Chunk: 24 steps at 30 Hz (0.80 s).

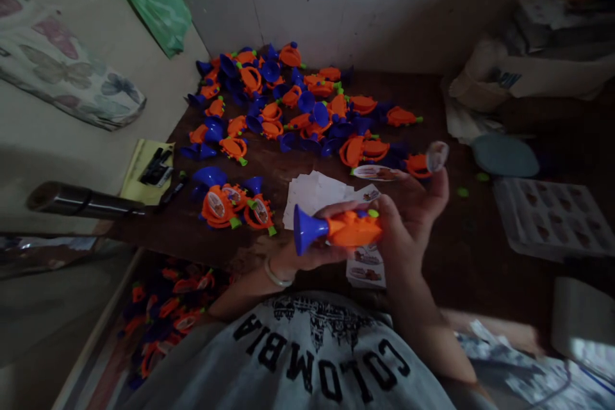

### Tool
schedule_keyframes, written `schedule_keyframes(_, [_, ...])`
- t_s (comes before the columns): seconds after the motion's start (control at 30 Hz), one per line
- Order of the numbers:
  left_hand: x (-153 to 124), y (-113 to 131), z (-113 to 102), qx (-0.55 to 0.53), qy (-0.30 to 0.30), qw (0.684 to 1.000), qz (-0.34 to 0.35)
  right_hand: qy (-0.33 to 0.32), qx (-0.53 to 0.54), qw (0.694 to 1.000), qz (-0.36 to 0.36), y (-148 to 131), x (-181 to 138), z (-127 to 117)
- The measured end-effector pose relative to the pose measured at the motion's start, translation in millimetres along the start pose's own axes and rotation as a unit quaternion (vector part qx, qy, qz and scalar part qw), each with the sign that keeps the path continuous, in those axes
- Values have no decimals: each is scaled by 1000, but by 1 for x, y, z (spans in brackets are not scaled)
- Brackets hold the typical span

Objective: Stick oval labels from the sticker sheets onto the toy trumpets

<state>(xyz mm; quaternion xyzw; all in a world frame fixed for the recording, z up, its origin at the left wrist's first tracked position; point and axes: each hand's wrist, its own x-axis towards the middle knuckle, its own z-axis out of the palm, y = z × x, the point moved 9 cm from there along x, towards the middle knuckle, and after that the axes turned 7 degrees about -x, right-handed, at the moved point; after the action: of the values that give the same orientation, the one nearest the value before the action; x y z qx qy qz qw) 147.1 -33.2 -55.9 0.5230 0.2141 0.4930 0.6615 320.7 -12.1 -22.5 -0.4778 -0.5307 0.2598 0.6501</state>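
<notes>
Head view. Orange moulded-plastic toy horn with flared blue bell (336, 229): held level above the dark wooden table (480, 256). Left hand (298, 256): closed round it from beneath. Right hand (413, 211): at its orange end, raised fingertips apparently pinching a small glossy oval sticker (437, 155). Behind: heap of matching horns (288, 96), white paper sticker sheets (312, 192).

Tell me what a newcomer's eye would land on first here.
At centre, the bright orange toy horn with its blue bell stands out, gripped by the left hand, while the right hand holds a sticker at its fingertips just above. Behind them, a heap of orange and blue horns sprawls over the far side of the dark table.
</notes>
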Motion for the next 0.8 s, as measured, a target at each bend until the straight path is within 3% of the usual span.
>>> schedule_keyframes(0.07, [2, 0, -8, -10, 84, 996, -13, 2, -27, 999, -25, -10, 0, 2])
schedule_keyframes(0.13, [3, 2, -17, -33, 157, 987, -9, 61, -30, 996, -57, -24, 2, -10])
schedule_keyframes(0.2, [5, 4, -19, -52, 183, 982, -2, 110, -20, 992, -63, -36, 3, -23])
schedule_keyframes(0.33, [5, 12, -15, -49, 190, 980, 39, 65, -15, 997, -34, -52, -2, -10])
schedule_keyframes(0.5, [3, 32, 3, -33, 137, 984, 105, 35, -17, 999, -10, -55, -19, 17])
schedule_keyframes(0.8, [8, 48, 13, 19, 135, 984, 115, 33, -19, 999, -2, -50, -23, 24])
